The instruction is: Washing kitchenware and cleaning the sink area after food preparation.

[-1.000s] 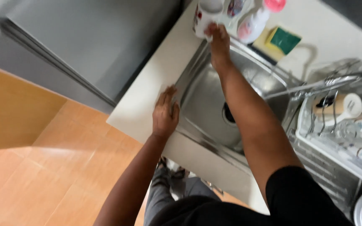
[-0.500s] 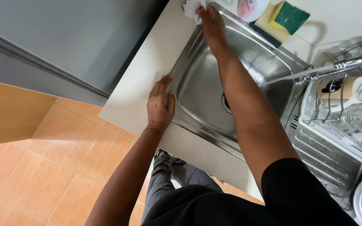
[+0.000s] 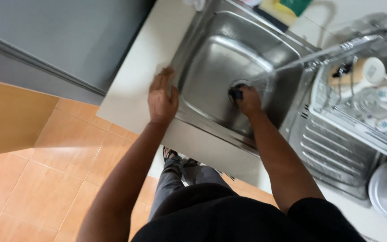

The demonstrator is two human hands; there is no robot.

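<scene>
At sink (image 3: 211, 49) drain (image 3: 236, 92), right hand (image 3: 248, 101)

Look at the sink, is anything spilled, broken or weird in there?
Nothing stands out. The steel sink looks whole, with no visible spill. The right hand holds a small dark thing at the drain, and the left hand rests flat on the rim. The dish rack is tidy.

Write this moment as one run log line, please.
left hand: flat on sink rim | right hand: at drain, gripping dark object
</scene>
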